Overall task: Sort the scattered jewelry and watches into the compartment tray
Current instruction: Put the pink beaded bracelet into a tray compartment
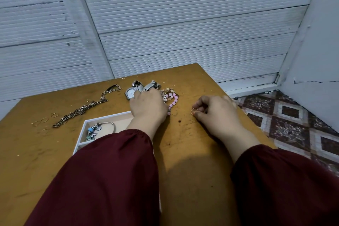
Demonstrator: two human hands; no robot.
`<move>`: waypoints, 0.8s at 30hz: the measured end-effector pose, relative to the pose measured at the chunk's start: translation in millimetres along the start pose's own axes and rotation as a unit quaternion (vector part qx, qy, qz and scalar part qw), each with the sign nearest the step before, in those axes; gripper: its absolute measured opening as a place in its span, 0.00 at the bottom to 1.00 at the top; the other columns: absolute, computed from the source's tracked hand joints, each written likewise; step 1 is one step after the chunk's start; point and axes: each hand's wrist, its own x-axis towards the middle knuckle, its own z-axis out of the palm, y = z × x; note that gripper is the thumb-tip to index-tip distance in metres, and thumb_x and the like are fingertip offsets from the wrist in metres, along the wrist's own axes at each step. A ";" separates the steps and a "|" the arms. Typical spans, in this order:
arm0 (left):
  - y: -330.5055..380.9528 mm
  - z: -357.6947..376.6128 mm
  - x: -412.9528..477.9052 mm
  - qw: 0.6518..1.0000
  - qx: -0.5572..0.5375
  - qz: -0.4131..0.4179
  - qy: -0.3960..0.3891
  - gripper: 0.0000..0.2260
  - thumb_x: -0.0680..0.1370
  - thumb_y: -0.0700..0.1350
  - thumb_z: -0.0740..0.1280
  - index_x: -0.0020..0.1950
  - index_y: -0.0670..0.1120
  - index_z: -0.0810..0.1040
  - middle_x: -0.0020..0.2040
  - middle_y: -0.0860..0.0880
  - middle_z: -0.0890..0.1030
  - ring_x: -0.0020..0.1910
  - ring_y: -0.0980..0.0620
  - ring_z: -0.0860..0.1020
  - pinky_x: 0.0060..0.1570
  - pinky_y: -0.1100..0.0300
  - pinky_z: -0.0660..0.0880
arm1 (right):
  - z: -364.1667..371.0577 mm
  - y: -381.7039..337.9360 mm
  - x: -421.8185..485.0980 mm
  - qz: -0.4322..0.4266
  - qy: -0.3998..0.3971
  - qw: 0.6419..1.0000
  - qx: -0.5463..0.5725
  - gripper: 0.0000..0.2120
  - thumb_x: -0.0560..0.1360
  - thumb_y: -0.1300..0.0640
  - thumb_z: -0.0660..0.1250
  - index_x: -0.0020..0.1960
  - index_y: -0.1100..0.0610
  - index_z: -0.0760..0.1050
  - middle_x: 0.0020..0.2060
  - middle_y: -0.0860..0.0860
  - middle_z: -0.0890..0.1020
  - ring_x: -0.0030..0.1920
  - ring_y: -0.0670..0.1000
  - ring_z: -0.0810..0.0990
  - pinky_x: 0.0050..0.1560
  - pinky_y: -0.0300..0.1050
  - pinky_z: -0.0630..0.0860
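- Dark red sleeves (110, 180) fill my near view; the left one covers the near right part of the white compartment tray with beige lining (86, 124).
- Right of the tray and well apart from it, my right hand (216, 113) pinches a small thin gold ring (194, 111) between thumb and forefinger, low over the brown wooden table (192, 152).
- Just beyond the tray's far right corner, my left hand (148, 108) lies with bent fingers on a silver square-faced metal watch (130, 93). Whether it has closed on it I cannot tell.
- A pink bead bracelet (173, 100) lies just right of that hand, farther from the tray.
- In the tray's far compartment sits a silver charm bangle with blue beads (97, 128).
- My judgement: the ring must travel left to the tray, and the left forearm stands across that path, so the right hand would have to pass over or behind it.
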 end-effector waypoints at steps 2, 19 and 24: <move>0.1 1.1 -0.5 1.000 0.009 0.012 -0.001 0.10 0.76 0.50 0.65 0.52 0.46 0.78 0.56 0.42 0.79 0.62 0.39 0.70 0.53 0.52 0.68 | 0.5 0.5 -0.5 -0.012 0.007 1.000 -0.003 0.04 0.74 0.51 0.69 0.42 0.43 0.74 0.33 0.37 0.75 0.52 0.49 0.69 0.50 0.45 0.58; -7.4 -7.5 -1.9 0.976 -0.217 0.014 -0.001 0.11 0.80 0.53 0.58 0.48 0.50 0.76 0.52 0.47 0.80 0.60 0.40 0.70 0.58 0.50 0.67 | 7.5 0.7 -0.1 0.003 0.030 0.993 0.116 0.10 0.70 0.54 0.72 0.35 0.43 0.74 0.34 0.39 0.80 0.47 0.52 0.79 0.55 0.56 0.74; -11.1 -19.1 -8.8 0.937 -0.349 0.028 0.002 0.10 0.80 0.50 0.60 0.40 0.50 0.74 0.37 0.50 0.77 0.55 0.38 0.75 0.57 0.48 0.73 | 9.1 -1.4 -1.4 0.001 0.021 0.991 0.134 0.08 0.70 0.53 0.72 0.35 0.43 0.75 0.35 0.39 0.80 0.47 0.52 0.79 0.53 0.58 0.75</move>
